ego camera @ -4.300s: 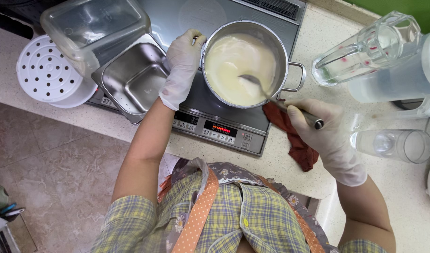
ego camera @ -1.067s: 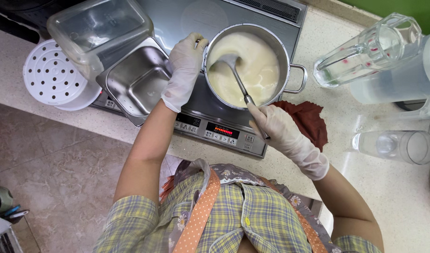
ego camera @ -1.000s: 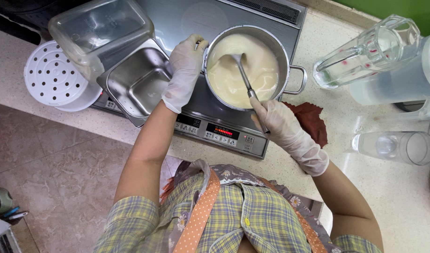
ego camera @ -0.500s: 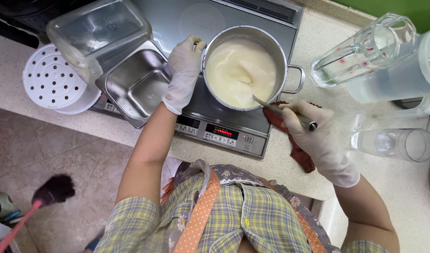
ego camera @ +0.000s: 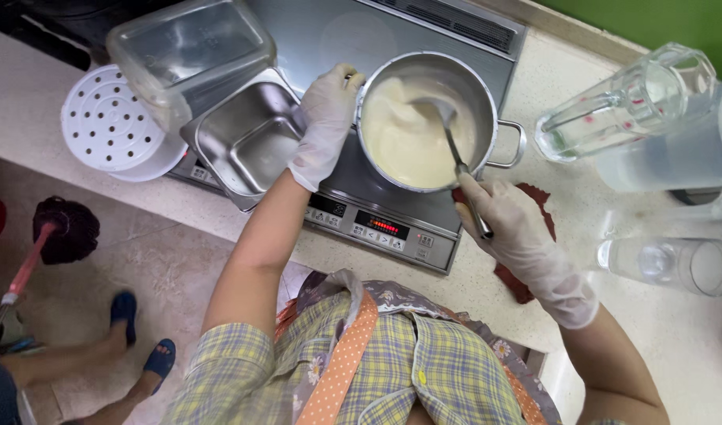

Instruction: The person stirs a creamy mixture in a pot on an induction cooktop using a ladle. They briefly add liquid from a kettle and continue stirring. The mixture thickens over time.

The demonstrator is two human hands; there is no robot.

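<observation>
Head view: left hand (ego camera: 323, 126), gloved, closed over rim and near handle of steel pot (ego camera: 426, 118). Right hand (ego camera: 512, 236), gloved, fingers wrapped around handle of ladle (ego camera: 454, 142); ladle bowl dipped in pale batter (ego camera: 404, 138) inside pot. Pot seated on cooktop (ego camera: 361, 189), between both hands. Empty steel tray (ego camera: 247, 142) just left of left hand. Red cloth (ego camera: 526, 267) under right hand. Clear jug (ego camera: 628, 110) and drinking glass (ego camera: 668, 264) right of right hand, well apart.
</observation>
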